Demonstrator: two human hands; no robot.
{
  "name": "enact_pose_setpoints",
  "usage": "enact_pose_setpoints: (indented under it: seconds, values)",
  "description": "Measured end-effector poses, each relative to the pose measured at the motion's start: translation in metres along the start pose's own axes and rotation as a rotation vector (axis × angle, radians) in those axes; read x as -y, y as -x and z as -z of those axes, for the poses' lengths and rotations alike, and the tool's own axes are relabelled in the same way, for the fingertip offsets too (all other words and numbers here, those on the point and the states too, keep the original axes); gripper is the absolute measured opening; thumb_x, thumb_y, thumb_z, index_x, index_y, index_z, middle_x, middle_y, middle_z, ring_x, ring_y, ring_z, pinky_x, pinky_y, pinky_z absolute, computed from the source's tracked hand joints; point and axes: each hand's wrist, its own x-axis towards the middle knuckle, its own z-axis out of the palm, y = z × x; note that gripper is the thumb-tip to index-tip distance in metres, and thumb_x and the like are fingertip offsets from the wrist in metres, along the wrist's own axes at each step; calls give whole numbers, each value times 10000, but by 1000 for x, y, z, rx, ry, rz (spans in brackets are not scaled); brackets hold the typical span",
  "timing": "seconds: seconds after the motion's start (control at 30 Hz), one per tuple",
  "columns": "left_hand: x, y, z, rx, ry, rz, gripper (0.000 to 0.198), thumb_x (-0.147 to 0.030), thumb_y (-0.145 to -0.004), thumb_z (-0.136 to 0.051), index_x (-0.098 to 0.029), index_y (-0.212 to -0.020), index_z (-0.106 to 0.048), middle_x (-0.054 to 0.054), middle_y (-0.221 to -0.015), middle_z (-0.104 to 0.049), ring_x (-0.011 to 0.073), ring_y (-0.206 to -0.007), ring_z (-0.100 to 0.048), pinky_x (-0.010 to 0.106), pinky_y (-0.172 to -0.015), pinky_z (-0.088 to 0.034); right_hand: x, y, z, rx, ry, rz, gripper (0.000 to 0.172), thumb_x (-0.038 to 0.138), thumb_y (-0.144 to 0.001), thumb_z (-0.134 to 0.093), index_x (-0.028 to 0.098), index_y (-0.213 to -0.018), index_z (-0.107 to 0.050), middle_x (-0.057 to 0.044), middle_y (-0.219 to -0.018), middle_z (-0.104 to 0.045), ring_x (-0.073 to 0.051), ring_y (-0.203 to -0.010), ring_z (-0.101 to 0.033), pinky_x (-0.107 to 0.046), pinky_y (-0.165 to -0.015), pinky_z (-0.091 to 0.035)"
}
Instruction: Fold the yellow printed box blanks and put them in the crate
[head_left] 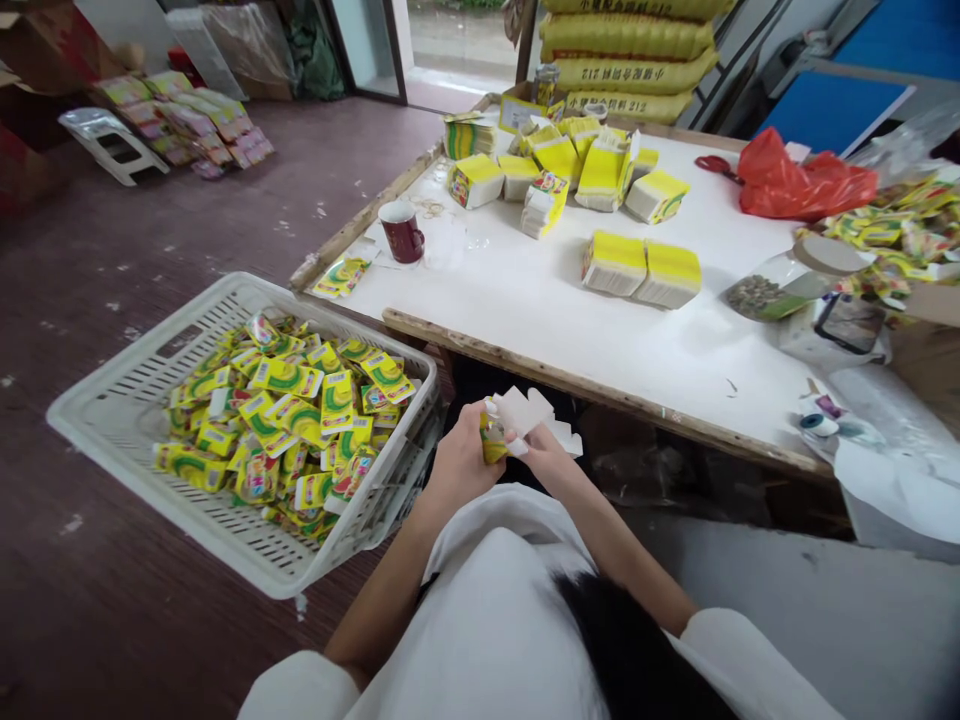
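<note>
Both of my hands meet in front of my body, just off the table's near edge. My left hand [466, 452] is closed around a small yellow packet [493, 440], partly covered by the fingers. In my right hand [546, 458] are pale card boxes [525, 412], their white flaps fanned out above the fingers; how many is unclear. The fingertips of the two hands nearly touch. To the left, a white plastic basket [247, 560] holds a heap of filled yellow boxes [285, 410] with green and red print.
Bundles of yellow cartons [637, 268] stand on the white table [480, 300], with more behind. A maroon mug [401, 232], a glass jar [787, 275] and a red plastic bag [802, 180] are there too. The table's wooden edge [600, 395] lies just beyond my hands.
</note>
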Motion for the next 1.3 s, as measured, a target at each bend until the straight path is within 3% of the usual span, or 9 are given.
enact_pose_setpoints:
  seconds: [0.1, 0.27, 0.33, 0.4, 0.57, 0.7, 0.9, 1.13, 1.3]
  values:
    - [3, -4, 1, 66, 74, 12, 711, -231, -758, -657, -213, -1344, -256, 103, -1143, -610, 272, -989, -674, 406, -801, -553, -5, 4, 0, 35, 315, 190, 551, 376, -870, -644, 229, -1397, -576, -123, -1390, -629, -291, -1254, -608, -479, -1076, -487]
    - [12, -4, -3, -176, -45, -42, 679, -104, -633, -669, -187, -1259, -418, 173, -1260, -581, 351, -1204, -593, 532, -967, -500, -9, 4, 6, -150, 480, 359, 480, 234, -955, -483, 250, -1428, -569, -120, -1376, -647, -255, -1256, -628, -432, -1074, -502]
    - [15, -3, 4, -137, -43, -22, 592, -133, -644, -703, -194, -1192, -489, 134, -1178, -645, 331, -1134, -638, 511, -954, -514, -12, 4, 10, -140, 565, 439, 510, 210, -954, -469, 254, -1458, -536, -128, -1459, -581, -256, -1336, -572, -429, -1097, -484]
    - [15, -2, 15, -51, -6, -12, 549, -196, -664, -745, -194, -1168, -527, 115, -1147, -685, 302, -1067, -676, 460, -921, -539, -15, 4, 14, -34, 671, 483, 511, 199, -954, -475, 254, -1459, -536, -144, -1533, -501, -266, -1403, -507, -437, -1103, -476]
    - [12, 1, 37, 104, 27, 6, 565, -303, -676, -798, -213, -1188, -576, 74, -1118, -742, 273, -1000, -719, 389, -862, -556, -8, 2, 36, 212, 761, 459, 365, 173, -933, -569, 263, -1265, -692, -174, -1497, -533, -281, -1335, -575, -438, -1019, -528]
    - [10, 1, 36, 152, 40, 4, 577, -323, -647, -816, -214, -1166, -590, 50, -1033, -764, 261, -912, -737, 354, -784, -558, 6, 3, 47, 374, 752, 425, 417, 141, -884, -648, 269, -1279, -676, -156, -1502, -519, -277, -1354, -553, -425, -1053, -499]
    - [7, -1, 30, 47, 29, -10, 535, -316, -676, -792, -221, -1161, -589, 59, -1071, -755, 256, -928, -731, 359, -811, -555, -5, 4, 30, 199, 761, 418, 390, 114, -942, -512, 225, -1300, -619, -209, -1532, -442, -292, -1358, -534, -472, -1013, -514]
    - [4, 2, 31, 118, 45, -17, 535, -319, -643, -823, -222, -1122, -605, 36, -993, -755, 241, -859, -730, 340, -757, -553, 11, 1, 47, 369, 689, 390, 157, 152, -953, -519, 212, -1039, -636, -157, -1320, -608, -254, -1309, -558, -428, -1018, -504]
    - [4, 1, 27, 75, -45, -36, 483, -316, -705, -774, -234, -1147, -597, 49, -1059, -748, 251, -944, -730, 348, -812, -559, 1, 5, 34, 266, 713, 341, 403, 104, -886, -536, 206, -1275, -516, -192, -1446, -467, -274, -1390, -457, -500, -1091, -444]
